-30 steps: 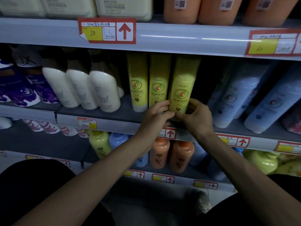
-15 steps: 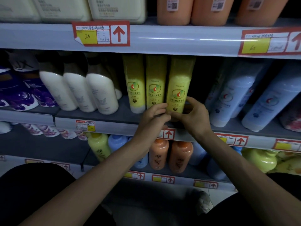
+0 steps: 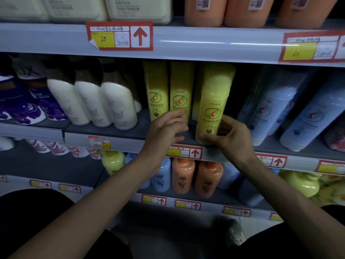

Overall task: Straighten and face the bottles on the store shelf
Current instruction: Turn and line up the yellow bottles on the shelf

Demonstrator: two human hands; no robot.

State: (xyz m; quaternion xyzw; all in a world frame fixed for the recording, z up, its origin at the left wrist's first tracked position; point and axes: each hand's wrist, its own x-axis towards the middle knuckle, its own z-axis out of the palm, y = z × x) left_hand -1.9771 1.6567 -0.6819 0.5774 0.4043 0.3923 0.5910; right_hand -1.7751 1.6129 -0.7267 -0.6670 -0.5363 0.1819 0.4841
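Three yellow bottles: they are standing side by side on the middle shelf (image 3: 104,131), between the white bottles (image 3: 119,107) and the pale blue bottles (image 3: 270,113), and all three labels are facing us.
Front bottle: the right yellow bottle (image 3: 214,101) is standing forward of the other two at the shelf's front edge, its top leaning a little to the right.
Grip: our right hand (image 3: 233,139) is holding the right yellow bottle at its base, with the thumb curling across the front and the fingers wrapping round behind.
Touch: our left hand (image 3: 166,129) is reaching in with straight, loose fingers (image 3: 182,114), the tips touching the lower front of the middle yellow bottle (image 3: 181,90) and gripping nothing.
Neighbour: the left yellow bottle (image 3: 155,90) is standing just beside the middle one, with neither hand on it.
Contents: every bottle is opaque, so we are not seeing what is inside.
Far left: purple flowered packs (image 3: 24,109) are sitting beside the white bottles.
Shelf above: it is carrying cream tubs (image 3: 138,8) and orange tubs (image 3: 205,10), with a price tag (image 3: 119,35) hanging on its rail.
Shelf below: it is holding orange bottles (image 3: 183,174) directly under our hands.
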